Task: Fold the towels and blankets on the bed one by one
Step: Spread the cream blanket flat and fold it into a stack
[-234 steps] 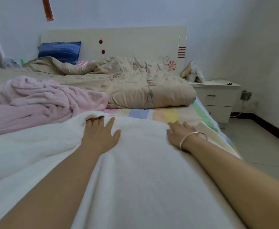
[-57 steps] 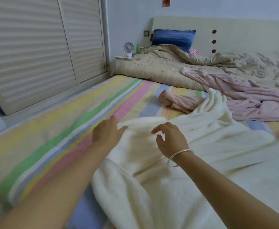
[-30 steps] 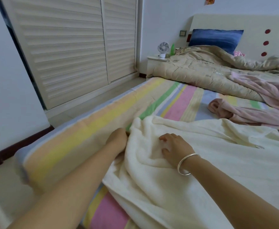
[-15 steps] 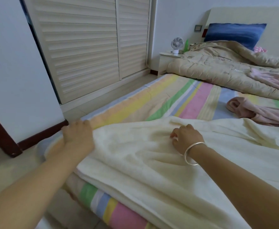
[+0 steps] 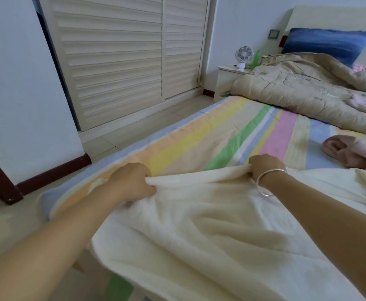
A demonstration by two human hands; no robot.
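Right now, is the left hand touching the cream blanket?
Touching. The head view shows the left hand gripping the far edge of the cream blanket, with the fabric bunched in its grip.

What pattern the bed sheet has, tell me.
The bed sheet has pastel stripes: yellow, green, pink, blue, beige. Head view shows it best.

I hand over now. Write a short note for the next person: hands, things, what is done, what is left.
Left hand grips the far edge of the cream blanket; right hand grips the same edge further right.
The blanket lies spread on the striped sheet.
Pink blanket lies crumpled at right, beige quilt bunched near the blue pillow.
Done: no finished fold shows.
To do: fold all three.
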